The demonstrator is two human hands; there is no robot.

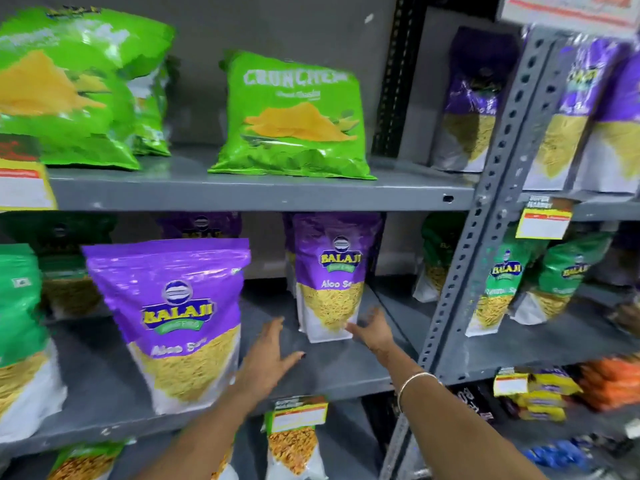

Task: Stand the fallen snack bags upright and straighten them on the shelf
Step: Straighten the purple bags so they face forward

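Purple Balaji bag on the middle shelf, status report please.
Left hand open, clear. Right hand open at bag's lower right corner. Purple Balaji bag upright on middle shelf. Nothing in the way.

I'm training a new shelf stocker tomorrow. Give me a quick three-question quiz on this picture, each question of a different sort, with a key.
1. True or false: the right hand is closed around the upright purple Aloo Sev bag.
2. Multiple choice: the green Crunchem bag stands on A) the middle shelf, B) the top shelf, C) the floor.
3. Fill in: the left hand hovers, fingers spread, over the bare middle shelf between two ______ bags.

Key: 1 false, since the right hand is open, fingertips at the bag's lower right corner. 2 B. 3 purple: the upright one and the larger purple bag nearer the camera, which tilts.
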